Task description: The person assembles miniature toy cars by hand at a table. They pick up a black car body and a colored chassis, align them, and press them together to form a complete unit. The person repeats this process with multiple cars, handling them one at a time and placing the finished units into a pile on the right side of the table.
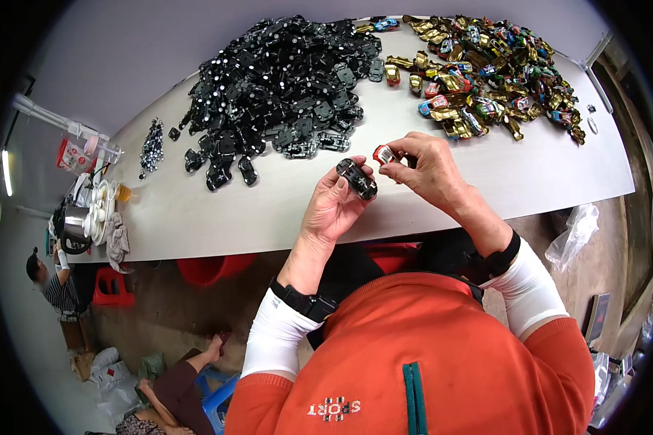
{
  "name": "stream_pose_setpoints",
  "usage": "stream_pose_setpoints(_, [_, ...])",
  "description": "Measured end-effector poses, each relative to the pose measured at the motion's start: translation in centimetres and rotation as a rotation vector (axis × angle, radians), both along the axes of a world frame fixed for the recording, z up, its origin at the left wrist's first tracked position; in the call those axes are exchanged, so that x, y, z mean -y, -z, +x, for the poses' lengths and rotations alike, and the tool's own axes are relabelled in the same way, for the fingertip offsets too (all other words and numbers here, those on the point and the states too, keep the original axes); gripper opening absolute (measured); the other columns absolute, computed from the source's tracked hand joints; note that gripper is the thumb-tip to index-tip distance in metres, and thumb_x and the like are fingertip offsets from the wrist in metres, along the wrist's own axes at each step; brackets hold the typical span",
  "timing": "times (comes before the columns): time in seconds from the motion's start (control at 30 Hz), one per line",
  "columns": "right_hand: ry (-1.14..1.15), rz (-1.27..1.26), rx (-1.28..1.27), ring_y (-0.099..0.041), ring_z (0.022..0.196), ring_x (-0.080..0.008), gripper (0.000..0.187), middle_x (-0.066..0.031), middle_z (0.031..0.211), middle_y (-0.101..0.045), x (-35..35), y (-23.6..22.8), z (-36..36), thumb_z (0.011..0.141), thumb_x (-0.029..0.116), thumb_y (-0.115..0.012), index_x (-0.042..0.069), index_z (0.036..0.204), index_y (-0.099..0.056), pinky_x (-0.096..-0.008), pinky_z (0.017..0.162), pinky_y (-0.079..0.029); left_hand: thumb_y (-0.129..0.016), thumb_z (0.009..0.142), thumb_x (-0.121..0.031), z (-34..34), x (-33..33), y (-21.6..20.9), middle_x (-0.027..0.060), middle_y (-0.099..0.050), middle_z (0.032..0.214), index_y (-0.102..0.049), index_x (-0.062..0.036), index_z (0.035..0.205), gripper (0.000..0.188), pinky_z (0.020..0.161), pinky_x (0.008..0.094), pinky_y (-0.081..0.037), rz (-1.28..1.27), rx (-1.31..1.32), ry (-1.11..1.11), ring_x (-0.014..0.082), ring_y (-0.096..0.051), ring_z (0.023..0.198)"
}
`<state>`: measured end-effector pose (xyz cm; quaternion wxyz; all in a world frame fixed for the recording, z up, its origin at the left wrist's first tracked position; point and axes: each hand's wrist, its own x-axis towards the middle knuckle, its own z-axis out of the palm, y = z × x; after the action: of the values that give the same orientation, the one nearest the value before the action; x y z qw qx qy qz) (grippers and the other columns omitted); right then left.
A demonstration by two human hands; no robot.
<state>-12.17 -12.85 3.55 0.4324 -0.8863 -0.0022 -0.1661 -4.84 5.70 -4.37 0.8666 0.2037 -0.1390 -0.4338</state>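
My left hand [325,206] grips a black toy car chassis [357,179], its underside parts and small wheels turned up, over the table's near edge. Just to the right, my right hand [435,172] pinches a small red and white toy car body [384,154] between thumb and fingers; part of it is covered by them. The two pieces are close but apart. Beyond my left hand rises a big heap of black toy car chassis [283,94]. Gold and many-coloured toy car bodies [486,80] are heaped at the far right.
On the pale table [218,225], a small pile of shiny silver bits [152,148] lies left. A metal pot [76,226] and a cloth [117,241] are beyond its left end. Red stools [112,287] and a seated person's leg [210,351] are below; another person stands far left.
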Motion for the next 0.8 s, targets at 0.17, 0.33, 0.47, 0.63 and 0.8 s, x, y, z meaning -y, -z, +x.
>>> stream_pose_setpoints(0.17, [-0.15,0.4,-0.205,-0.059,0.06,-0.0078,0.023,-0.006,0.074,-0.064,0.6,0.0,-0.2,0.077,0.011,-0.072,-0.003,0.095,-0.067,-0.0225,0.05,-0.043,-0.059,0.089,-0.024,-0.2,-0.6,-1.2,0.014,-0.061,0.099,-0.045,0.006,0.123,0.047,0.07,0.0332,-0.052,0.031,-0.011,0.063,0.0232,-0.058,0.092])
stream_pose_setpoints(0.33, [-0.303,0.476,-0.513,-0.049,0.055,-0.0043,0.027,-0.0013,0.07,-0.063,0.7,-2.5,-0.5,0.077,0.018,-0.072,0.002,0.099,-0.069,-0.0185,0.048,-0.036,-0.053,0.093,-0.031,1.1,-1.7,-2.3,0.0163,-0.063,0.086,-0.054,0.0066,0.113,0.043,0.045,0.0225,-0.047,0.306,0.143,0.245,0.0211,-0.062,0.064])
stream_pose_setpoints(0.47, [-0.351,0.651,-0.53,-0.044,0.055,-0.0031,0.025,0.0002,0.068,-0.06,-0.5,-1.2,0.0,0.079,0.015,-0.069,0.002,0.1,-0.068,-0.0181,0.045,-0.031,-0.056,0.091,-0.033,1.1,-2.1,-3.0,0.0142,-0.062,0.088,-0.055,0.0044,0.11,0.042,0.042,0.0209,-0.045,0.393,0.069,0.1,0.0189,-0.061,0.059])
stream_pose_setpoints(0.63, [-0.217,1.066,-0.415,-0.039,0.052,-0.0037,0.028,0.0012,0.067,-0.054,-1.0,1.6,1.3,0.084,0.017,-0.068,-0.001,0.106,-0.064,-0.0177,0.043,-0.027,-0.063,0.085,-0.007,-0.7,-1.3,-3.6,0.0108,-0.059,0.092,-0.053,0.004,0.114,0.033,0.055,0.0216,-0.051,0.246,0.106,-0.353,0.0173,-0.061,0.072])
stream_pose_setpoints(0.8, [-0.24,1.171,-0.384,-0.045,0.056,-0.004,0.027,0.0003,0.073,-0.057,-2.4,0.9,1.1,0.085,0.017,-0.066,0.002,0.107,-0.063,-0.0162,0.044,-0.028,-0.064,0.083,-0.006,-0.5,-0.7,-3.2,0.0143,-0.06,0.108,-0.056,0.0002,0.114,0.033,0.052,0.0208,-0.048,0.067,0.085,-0.453,0.0148,-0.059,0.072])
